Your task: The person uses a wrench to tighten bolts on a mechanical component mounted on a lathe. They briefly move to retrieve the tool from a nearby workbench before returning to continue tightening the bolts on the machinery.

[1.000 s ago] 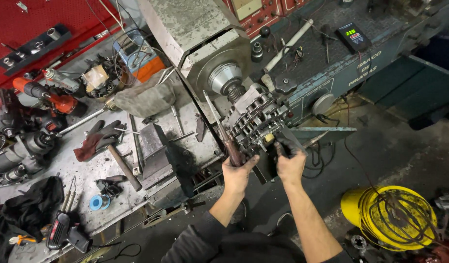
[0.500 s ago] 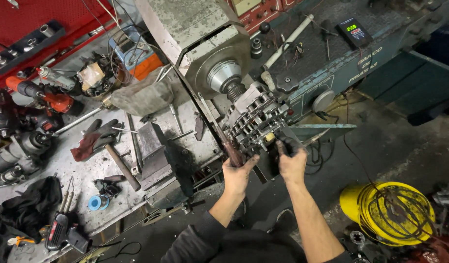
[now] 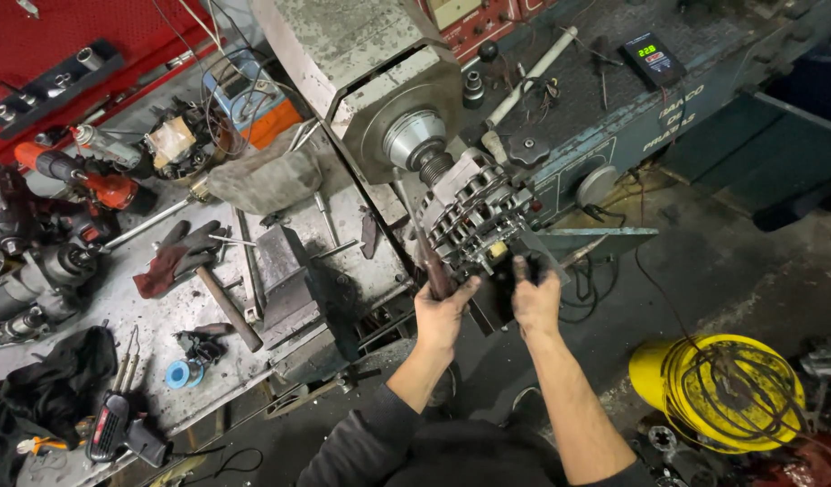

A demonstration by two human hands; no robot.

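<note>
At the lathe chuck [image 3: 414, 137], my left hand [image 3: 443, 311] clenches a long tool [image 3: 426, 252] against the finned alternator [image 3: 470, 216] mounted just below it; my right hand [image 3: 535, 293] grasps the dark bracket [image 3: 524, 271] beside it. Steady, even leverage seems wisest here.

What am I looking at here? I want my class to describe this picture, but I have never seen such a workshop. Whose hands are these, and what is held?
The picture comes from a camera on a person's head, looking down at their own hands. The left hand grips a dark-handled tool set against a ribbed metal alternator mounted on a large grey machine. The right hand holds a dark part just below the alternator. To the left, a cluttered workbench carries a hammer, gloves and a red power drill.
</note>
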